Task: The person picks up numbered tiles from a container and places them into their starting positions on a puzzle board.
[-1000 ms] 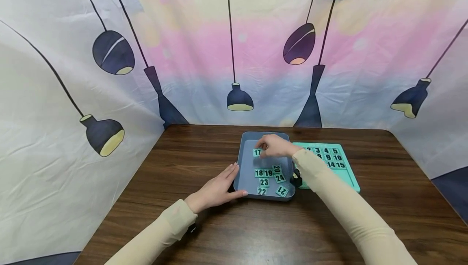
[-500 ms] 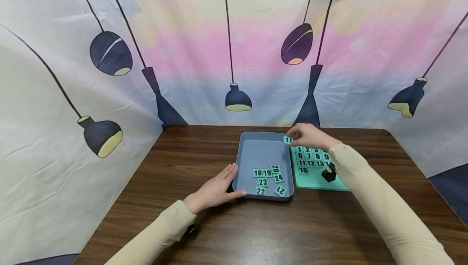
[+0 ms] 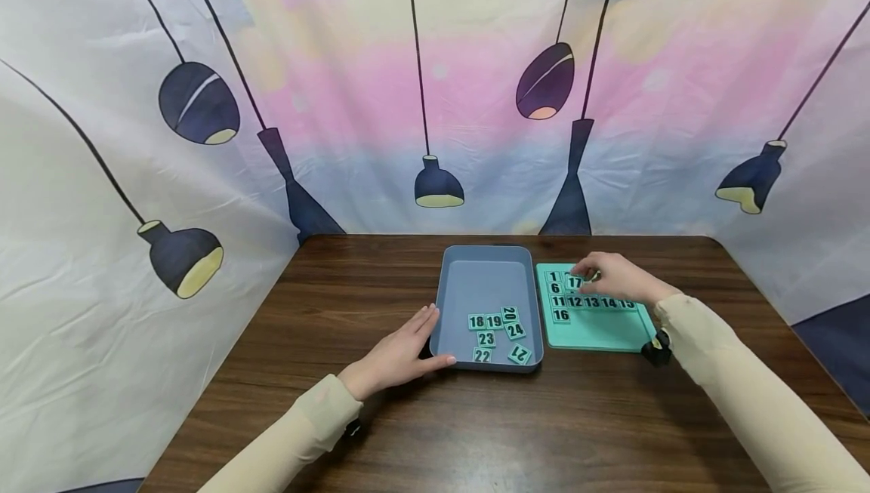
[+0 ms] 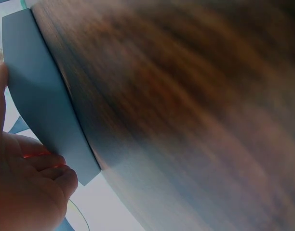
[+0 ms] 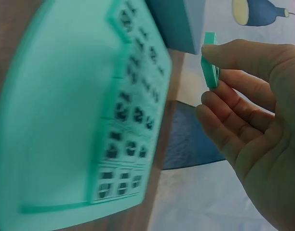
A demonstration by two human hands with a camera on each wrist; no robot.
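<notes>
Left hand point(image 3: 396, 355): left of centre, fingers straight against the tray; its wrist camera gives me mostly smooth grey wall and blurred wood grain.
Tray point(image 3: 482, 285): mid-frame, shallow, blue-grey, rounded corners; loose number tiles point(image 3: 485, 339) lie in its lower half.
Tile 17 point(image 3: 575, 282): right of centre, a thin green square, pinched clear of the board point(image 3: 598, 334).
Right hand point(image 3: 621, 279): grips that tile, blocking most of the board's upper two rows from me.
</notes>
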